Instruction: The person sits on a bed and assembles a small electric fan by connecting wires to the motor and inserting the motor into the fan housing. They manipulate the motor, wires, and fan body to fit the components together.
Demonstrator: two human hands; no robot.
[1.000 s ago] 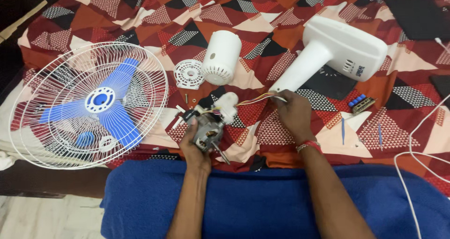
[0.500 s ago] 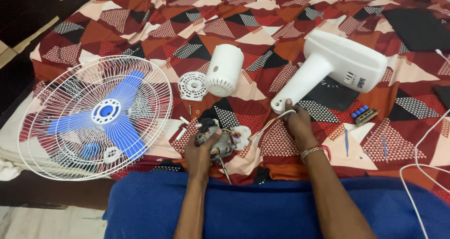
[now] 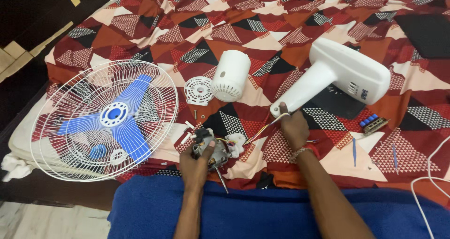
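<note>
Since the earlier frames my right hand [image 3: 294, 129] has been drifting up toward the neck of the white fan body [image 3: 335, 77], and the view has been pulling in closer. Its fingers are pinching the bundle of thin coloured wires [image 3: 262, 129], thumb pressed against the neck's open end. My left hand [image 3: 197, 161] is wrapping its fingers around the bare fan motor [image 3: 211, 150], low and just left of centre, its shaft poking down toward the blue cloth [image 3: 253, 211].

I'm judging the motor dense and rigid, best gripped by its metal core. The wires are looking soft and easily torn at the joints, so I'm avoiding tugging them. The plastic body seems light and smooth.

Further out, the white rear cap [image 3: 230, 75] and vented disc [image 3: 199, 90] are lying at centre, the caged blue blades [image 3: 105, 119] at left, all on the patterned bedspread [image 3: 281, 18].
</note>
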